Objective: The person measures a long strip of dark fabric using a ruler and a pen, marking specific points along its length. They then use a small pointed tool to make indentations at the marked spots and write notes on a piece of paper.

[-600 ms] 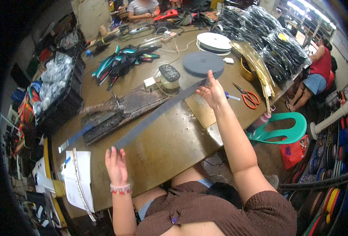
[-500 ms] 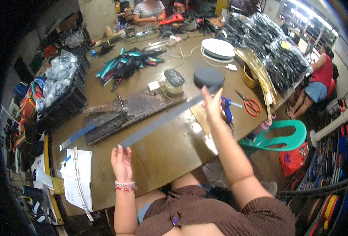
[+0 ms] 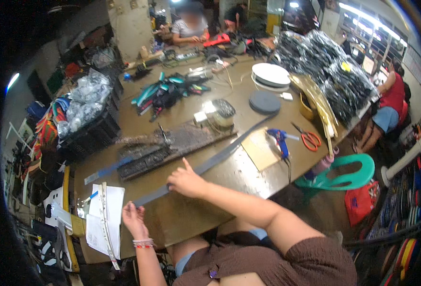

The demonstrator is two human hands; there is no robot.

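The right hand (image 3: pixel 187 181) has moved down from beside the roll to a place near the left hand (image 3: pixel 134 219), drawing close along the flat dark grey strap (image 3: pixel 215 159). The left fingers are pinched on the strap's near end. The right index finger points outward while the others curl at the strap's edge; whether they grip it cannot be told. From the hands the strap runs slantwise over the tabletop to the round dark grey roll (image 3: pixel 265 102).

The brown tabletop (image 3: pixel 205 207) is glossy, with bright reflections. Beyond the strap lies a long, worn dark board (image 3: pixel 191 140), a clear jar with a dark top (image 3: pixel 223 117) near its far end. Right of the strap are a tan rectangular card (image 3: pixel 259 151), a blue glue gun (image 3: pixel 280 139) and orange-handled scissors (image 3: pixel 310 139); white paper sheets (image 3: pixel 95 229) lie to the left. Farther off are a white round spool (image 3: pixel 271 75), a heap of teal-and-black straps (image 3: pixel 165 97) and plastic-wrapped black bundles (image 3: pixel 322 62).

Around the room stand a black plastic crate (image 3: pixel 94 138), a green plastic chair (image 3: pixel 359 174) and a seated person in a striped top (image 3: pixel 187 31), under fluorescent lights (image 3: pixel 370 18).
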